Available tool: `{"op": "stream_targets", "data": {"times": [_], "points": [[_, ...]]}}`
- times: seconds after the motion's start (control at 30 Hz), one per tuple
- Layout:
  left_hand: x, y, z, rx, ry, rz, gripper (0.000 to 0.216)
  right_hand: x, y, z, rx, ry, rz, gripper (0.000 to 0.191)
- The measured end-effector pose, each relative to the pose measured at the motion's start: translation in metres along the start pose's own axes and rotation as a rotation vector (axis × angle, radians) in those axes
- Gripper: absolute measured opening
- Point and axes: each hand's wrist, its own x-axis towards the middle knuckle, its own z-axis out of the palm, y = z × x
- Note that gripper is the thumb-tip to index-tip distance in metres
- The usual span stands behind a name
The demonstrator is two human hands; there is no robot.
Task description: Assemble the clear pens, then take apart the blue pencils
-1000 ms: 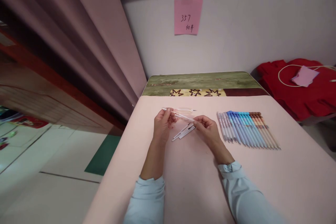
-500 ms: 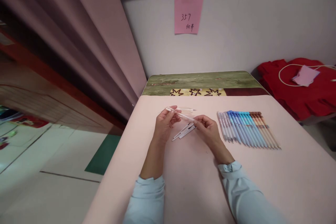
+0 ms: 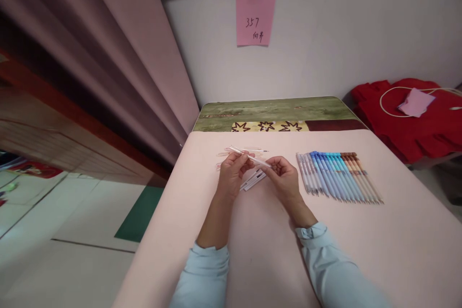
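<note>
My left hand [image 3: 233, 173] and my right hand [image 3: 285, 178] both pinch a slim white pen [image 3: 258, 160], which slants down to the right between them. The left fingers close around its upper left part, and the right thumb and fingers close on its lower right end. Just below lie several white pen tubes [image 3: 254, 180], partly covered by the left hand. Behind the hands, pale pinkish clear pen parts [image 3: 222, 155] and a thin refill [image 3: 257, 149] rest on the table; some are hidden by the fingers.
To the right, a neat row of pens [image 3: 339, 178] lies side by side, running from white through blue to brown. The table [image 3: 267, 250] has a pale pink cover. Beyond its right edge are red cloth [image 3: 382, 130] and a white cable [image 3: 382, 101]. A curtain [image 3: 144, 57] hangs at left.
My left hand has moved slightly right and down, nearer my right hand. The parts held apart at an angle now line up as one straight piece. The view has shifted slightly.
</note>
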Motion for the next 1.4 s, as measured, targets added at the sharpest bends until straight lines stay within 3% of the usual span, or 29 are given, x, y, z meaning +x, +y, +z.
{"op": "stream_targets", "data": {"times": [0.37,0.67,0.77,0.87,0.97,1.1,1.33,1.4], "points": [[-0.0032,-0.0039,0.0059,0.058,-0.031,-0.004,0.036,-0.001,-0.0025,0.0007,-0.052,0.016,0.02,0.029],[-0.0017,-0.0063,0.0061,0.082,-0.009,0.008,0.034,-0.0013,-0.0056,-0.0038,-0.268,-0.037,0.014,0.043],[-0.0007,-0.0053,0.0057,0.09,0.036,0.044,0.034,-0.0017,-0.0024,-0.001,-0.19,-0.068,0.013,0.032],[-0.0004,-0.0041,0.0053,0.089,0.057,0.051,0.034,-0.0015,0.0004,0.0013,-0.098,-0.073,-0.008,0.043],[-0.0007,-0.0039,0.0052,0.09,0.039,0.042,0.034,-0.0012,0.0004,-0.0008,-0.132,-0.073,-0.011,0.03],[-0.0008,-0.0046,0.0046,0.097,0.02,0.032,0.033,-0.0014,-0.0014,-0.0047,-0.225,-0.085,0.028,0.041],[-0.0006,-0.0036,0.0039,0.098,0.035,0.038,0.035,-0.0011,-0.0002,-0.003,-0.175,-0.082,-0.021,0.031],[-0.0009,-0.0035,0.0044,0.104,0.033,0.034,0.034,-0.0011,0.0,-0.0037,-0.219,-0.094,-0.004,0.037]]}}
